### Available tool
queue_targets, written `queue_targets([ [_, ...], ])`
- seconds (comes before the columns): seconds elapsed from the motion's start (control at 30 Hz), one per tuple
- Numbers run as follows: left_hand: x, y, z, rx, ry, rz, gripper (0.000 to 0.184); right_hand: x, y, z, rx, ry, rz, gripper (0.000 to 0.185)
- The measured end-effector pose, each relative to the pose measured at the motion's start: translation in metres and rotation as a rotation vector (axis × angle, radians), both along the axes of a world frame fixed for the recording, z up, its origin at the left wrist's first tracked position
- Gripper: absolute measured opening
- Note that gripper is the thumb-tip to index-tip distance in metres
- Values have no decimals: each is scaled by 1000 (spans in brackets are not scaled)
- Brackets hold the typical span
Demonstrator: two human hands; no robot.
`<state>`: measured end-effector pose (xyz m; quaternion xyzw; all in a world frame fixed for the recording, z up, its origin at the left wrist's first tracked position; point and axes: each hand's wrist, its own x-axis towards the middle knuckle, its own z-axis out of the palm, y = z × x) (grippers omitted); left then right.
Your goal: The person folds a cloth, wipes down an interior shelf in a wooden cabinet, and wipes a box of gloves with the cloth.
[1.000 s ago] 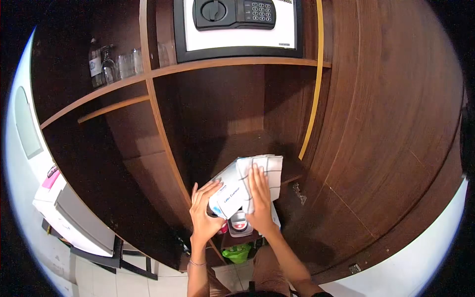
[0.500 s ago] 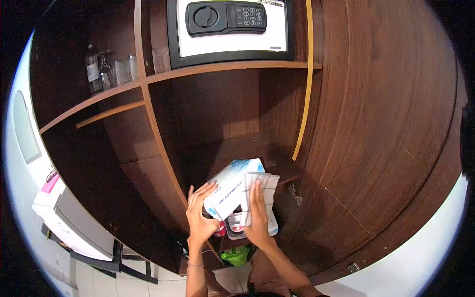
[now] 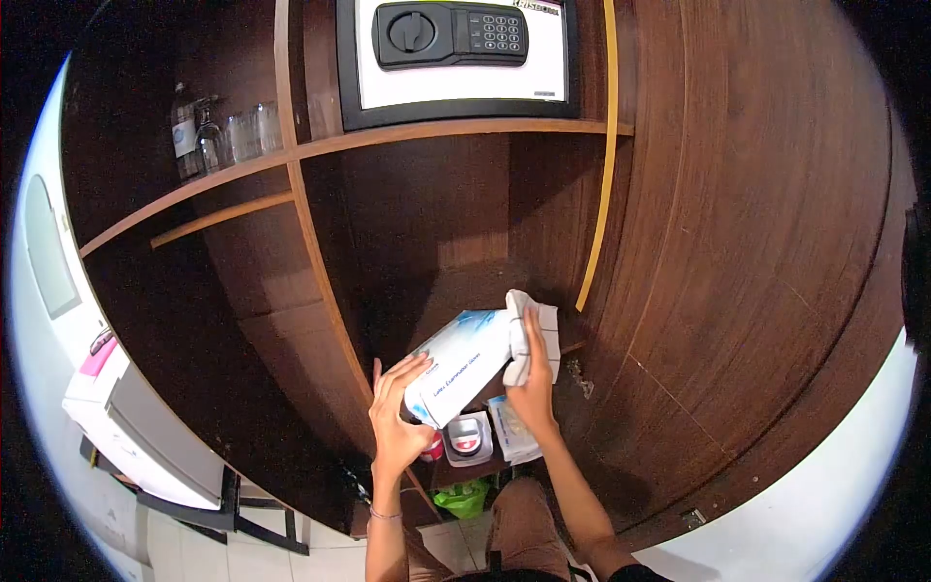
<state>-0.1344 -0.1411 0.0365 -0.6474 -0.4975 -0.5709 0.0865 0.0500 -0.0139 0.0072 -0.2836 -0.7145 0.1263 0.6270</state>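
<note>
A white and blue box of latex examination gloves (image 3: 461,373) is tilted in front of me, inside the lower cupboard compartment. My left hand (image 3: 396,417) grips its left end, thumb underneath and fingers over the top. In my right hand (image 3: 533,383) is a white checked cloth (image 3: 520,308), pressed against the right end of the box. Below the box stands a small white container with a round, dark-rimmed tin (image 3: 466,438) in it. A red item (image 3: 433,448) sits beside that, partly covered by my left hand. Under my right wrist lies a white and blue packet (image 3: 512,432).
A safe with a keypad (image 3: 451,37) occupies the shelf above. Glasses and a bottle (image 3: 184,136) stand on the upper left shelf. A wooden divider (image 3: 315,252) runs close to my left hand. A green plastic bag (image 3: 463,499) lies low, near my legs.
My right hand and the cloth have moved right and up, from the front of the box to its right end. The container and packet below are more visible. My left hand still grips the box.
</note>
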Motion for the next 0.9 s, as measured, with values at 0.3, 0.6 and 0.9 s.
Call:
queue_targets([
  [0.3,-11,27,-5,-26,-59,-161,88,17,6,13,-206,513,252,43],
  [0.6,-12,54,-5,-113,-350,-421,79,48,-34,33,-103,467,106,50],
  [0.9,-20,63,-2,-172,-309,-680,79,76,-53,25,-53,389,179,74],
])
